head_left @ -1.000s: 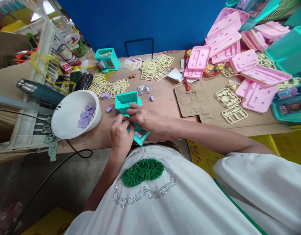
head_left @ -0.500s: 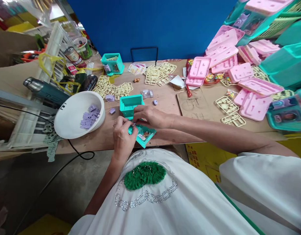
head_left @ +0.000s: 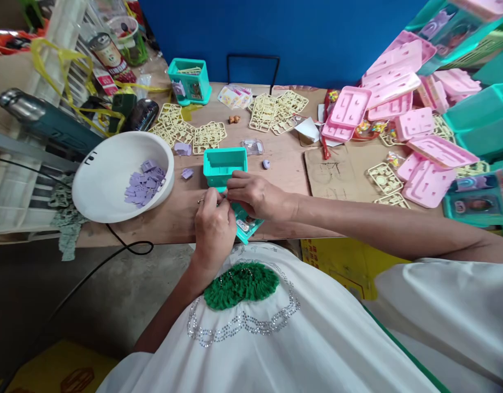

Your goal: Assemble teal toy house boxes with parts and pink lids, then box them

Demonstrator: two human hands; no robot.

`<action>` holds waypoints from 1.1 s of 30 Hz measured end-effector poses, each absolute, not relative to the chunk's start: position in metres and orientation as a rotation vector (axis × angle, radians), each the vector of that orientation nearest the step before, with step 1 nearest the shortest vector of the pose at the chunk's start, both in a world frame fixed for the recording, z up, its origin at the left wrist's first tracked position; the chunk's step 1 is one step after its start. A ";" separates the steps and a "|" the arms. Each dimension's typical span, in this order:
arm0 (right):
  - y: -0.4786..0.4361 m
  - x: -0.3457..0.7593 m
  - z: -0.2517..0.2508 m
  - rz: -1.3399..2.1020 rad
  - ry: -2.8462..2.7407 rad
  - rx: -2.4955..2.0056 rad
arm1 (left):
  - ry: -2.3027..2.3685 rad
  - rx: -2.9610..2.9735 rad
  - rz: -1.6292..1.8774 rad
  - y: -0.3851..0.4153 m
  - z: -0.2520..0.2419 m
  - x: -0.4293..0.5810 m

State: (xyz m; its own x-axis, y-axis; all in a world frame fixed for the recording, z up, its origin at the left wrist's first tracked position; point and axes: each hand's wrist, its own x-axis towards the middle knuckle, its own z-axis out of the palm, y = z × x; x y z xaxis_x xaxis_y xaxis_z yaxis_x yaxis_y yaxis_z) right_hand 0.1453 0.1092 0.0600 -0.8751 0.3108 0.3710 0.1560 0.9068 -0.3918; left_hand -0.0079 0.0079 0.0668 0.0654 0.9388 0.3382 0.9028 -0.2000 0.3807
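Note:
My left hand (head_left: pixel 215 222) is closed at the left edge of a teal plastic panel (head_left: pixel 243 236), its thumb and fingertips pinched together. Bent over the panel's upper part, my right hand (head_left: pixel 261 196) has its fingertips pressed against those of the left. Whatever lies between the fingertips is hidden. The panel has a clear window with a small label and is largely covered by my hands. Just beyond them is an open teal box (head_left: pixel 225 164). Left of the box lie small purple pieces (head_left: pixel 187 173); on its right are a clear plastic part (head_left: pixel 252 146) and a round purple piece (head_left: pixel 266 164).
A white bowl of purple pieces (head_left: pixel 84 191) stands left, beside a steel flask (head_left: pixel 50 120). Cream part frames (head_left: pixel 264 112) and another teal box (head_left: pixel 189 82) lie farther back. Pink trays (head_left: pixel 348 109) and teal cases (head_left: pixel 480 123) pile up at right. A blue panel (head_left: pixel 251 33) stands behind.
My view has shifted slightly. Both hands stay together at the teal panel; my left hand has turned so its back covers more of the panel and the pinched fingertips.

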 end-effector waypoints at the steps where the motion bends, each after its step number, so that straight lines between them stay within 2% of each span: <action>1: 0.108 0.145 0.059 0.473 -2.638 -0.345 | 1.947 2.241 0.802 0.008 0.066 -0.008; 5: 0.107 0.149 0.056 0.455 -2.602 -0.368 | 1.839 2.155 0.925 0.011 0.063 -0.020; 10: 0.112 0.160 0.053 0.777 -2.437 -0.442 | 1.545 1.767 1.234 0.004 0.045 -0.038; 15: 0.113 0.160 0.057 0.867 -2.356 -0.418 | 1.461 1.430 1.217 -0.007 0.025 -0.038; 21: 0.117 0.154 0.058 0.891 -2.395 -0.385 | 1.500 1.452 1.249 -0.006 0.023 -0.036; 28: 0.124 0.148 0.049 1.054 -2.319 -0.515 | 1.530 1.478 1.276 0.000 0.018 -0.038; 33: 0.104 0.157 0.050 1.020 -2.084 -0.734 | 1.590 1.364 1.396 0.004 0.015 -0.036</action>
State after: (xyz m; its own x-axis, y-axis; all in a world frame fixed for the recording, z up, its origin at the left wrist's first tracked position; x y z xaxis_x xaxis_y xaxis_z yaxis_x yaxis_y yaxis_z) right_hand 0.1566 0.1044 0.0502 -0.5993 0.7271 0.3349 0.1816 0.5309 -0.8277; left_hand -0.0357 0.0036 0.0153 -0.2797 0.9440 0.1749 0.2961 -0.0885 0.9511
